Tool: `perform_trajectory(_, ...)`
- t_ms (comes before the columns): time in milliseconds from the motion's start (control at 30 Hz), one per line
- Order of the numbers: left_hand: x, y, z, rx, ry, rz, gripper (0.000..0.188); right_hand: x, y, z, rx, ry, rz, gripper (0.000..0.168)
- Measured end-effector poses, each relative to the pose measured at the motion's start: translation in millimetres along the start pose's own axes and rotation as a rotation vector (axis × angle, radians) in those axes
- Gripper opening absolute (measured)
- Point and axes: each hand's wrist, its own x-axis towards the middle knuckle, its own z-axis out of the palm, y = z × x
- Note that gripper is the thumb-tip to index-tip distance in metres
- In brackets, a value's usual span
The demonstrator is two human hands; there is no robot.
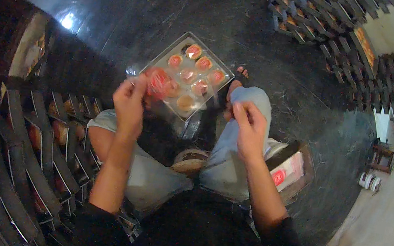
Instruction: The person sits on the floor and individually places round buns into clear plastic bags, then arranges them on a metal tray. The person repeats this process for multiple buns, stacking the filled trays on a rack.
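Note:
My left hand [129, 103] pinches a blurred clear plastic packet [159, 83] with red print, over the near left side of a shallow tray [165, 50]. What the packet holds is smeared by motion. Inside the tray lie several round baked goods in clear wrappers with red print, one of them a wrapped bun [204, 63]. Near the tray's closest corner sits a round bun [185, 103] on which no red print shows. My right hand [250, 125] is above my right knee, thumb and fingers curled together. Whether anything small is between them cannot be seen.
To my right an open box [295, 191] holds flat plastic bags [291, 169] with red print. Stacked dark trays [40, 145] with baked goods rise close on my left. More stacked trays [312, 16] stand at the far right. A white bucket [369, 182] is by the right wall.

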Motion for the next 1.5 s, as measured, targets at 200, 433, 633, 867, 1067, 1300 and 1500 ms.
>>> perform_trajectory(200, 120.6, -55.3, -52.2, -0.314, 0.251, -0.142, 0.03, 120.6, 230.2, 93.8, -0.31, -0.124, 0.274, 0.039)
perform_trajectory(433, 147.9, -85.8, -50.3, -0.806, 0.298, -0.453, 0.025, 109.0, 439.9, 108.7, -0.891, -0.251, 0.323, 0.062)
perform_trajectory(633, 165.9, -64.0, -58.5, -1.047, 0.062, -0.446, 0.036, 171.8, 513.2, 130.4, -1.029, 0.055, 0.437, 0.08)
perform_trajectory(867, 168.7, -68.3, -41.6, -0.9, 0.22, -0.456, 0.04, 205.2, 480.2, 190.6, -1.086, 0.083, 0.175, 0.082)
perform_trajectory(1067, 139.3, -65.5, -50.2, -0.768, 0.12, -0.359, 0.028, 187.8, 345.9, 186.3, 0.161, 0.078, 0.368, 0.063)
perform_trajectory(1300, 95.4, -51.4, -39.4, -0.328, 0.127, -0.217, 0.029, 97.0, 65.6, 110.4, 0.301, -0.158, 0.414, 0.052)
perform_trajectory(1500, -15.2, -9.0, -38.6, 0.236, -0.134, -0.048, 0.029, 1.8, -11.1, 30.2, 0.306, -0.287, 0.122, 0.052)
